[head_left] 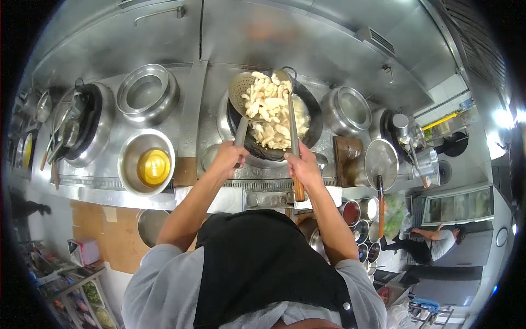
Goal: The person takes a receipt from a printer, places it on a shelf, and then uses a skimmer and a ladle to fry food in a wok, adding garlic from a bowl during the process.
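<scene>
My left hand [230, 156] is wrapped round the handle of a perforated strainer [239, 92], held over the left side of a dark wok [314, 114]. Pale, cooked-looking pieces of food [268, 97] fill the strainer, and more of them lie below in the wok with whitish, foamy liquid [300, 112]. In my right hand [304, 164] is the long handle of a ladle [292, 118], its wooden end pointing down toward me. The ladle's head is at the strainer's upper right edge, beside the food.
Left of the wok stand a metal bowl of yellow liquid [154, 169] and a lidless pot [149, 93]. To the right are another pot [350, 112], a mesh strainer [382, 164] and several seasoning containers [361, 230]. Another person [438, 244] is farther right.
</scene>
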{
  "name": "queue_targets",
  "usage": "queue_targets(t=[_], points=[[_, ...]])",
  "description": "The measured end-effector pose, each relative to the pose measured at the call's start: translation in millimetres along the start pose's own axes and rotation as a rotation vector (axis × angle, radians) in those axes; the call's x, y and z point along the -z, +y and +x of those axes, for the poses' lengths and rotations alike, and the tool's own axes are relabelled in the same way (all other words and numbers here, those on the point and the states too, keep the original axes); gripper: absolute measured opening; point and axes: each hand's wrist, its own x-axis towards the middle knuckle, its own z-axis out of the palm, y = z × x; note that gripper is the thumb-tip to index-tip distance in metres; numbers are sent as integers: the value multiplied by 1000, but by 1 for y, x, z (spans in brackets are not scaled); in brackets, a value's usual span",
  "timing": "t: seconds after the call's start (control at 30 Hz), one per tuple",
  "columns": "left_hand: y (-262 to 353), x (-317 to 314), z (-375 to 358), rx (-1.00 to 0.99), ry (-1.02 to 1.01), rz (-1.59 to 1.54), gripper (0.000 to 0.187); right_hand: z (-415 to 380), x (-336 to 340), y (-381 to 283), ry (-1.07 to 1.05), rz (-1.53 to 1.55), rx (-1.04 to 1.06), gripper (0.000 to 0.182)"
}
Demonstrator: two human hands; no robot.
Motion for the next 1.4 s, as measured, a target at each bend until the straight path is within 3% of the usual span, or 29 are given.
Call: queue_targets(t=[0.1, 0.3, 0.43, 0.47, 0.5, 0.63, 0.73, 0.77, 0.87, 0.97, 1.03, 1.17, 1.4], points=[[-13, -8, -1, -38, -53, 119, 18, -2, 4, -4, 25, -121, 11, 66], [-15, -1, 14, -3, -104, 14, 16, 29, 32, 55, 101, -476, 229, 76], [-33, 8, 0, 64, -176, -102, 22, 9, 51, 58, 185, -566, 227, 77], [-32, 6, -5, 67, -197, -130, 23, 8, 53, 58, 233, -581, 248, 78], [-30, -2, -12, 86, -210, -107, 26, 13, 55, 71, 283, -556, 423, 78], [-32, -25, 0, 53, -210, -124, 31, 4, 80, 52, 169, -592, 208, 77], [-31, -41, -14, 49, -236, -145, 32, 5, 111, 93, 336, -371, 443, 75], [-31, -44, -13, 44, -263, -143, 30, -9, 121, 88, 352, -335, 314, 74], [-14, -69, -20, 74, -235, -185, 33, -30, 171, 131, 476, -334, 277, 76], [24, -109, -36, -28, -234, -65, 36, -39, 242, 206, 484, -539, 234, 74], [58, -145, -54, -78, -230, -53, 37, -52, 266, 236, 432, -744, 47, 76], [110, -211, -90, -169, -260, -74, 39, -63, 273, 311, 330, -847, -139, 79], [117, -243, -104, -160, -371, -182, 41, -72, 272, 343, 301, -821, -67, 85]])
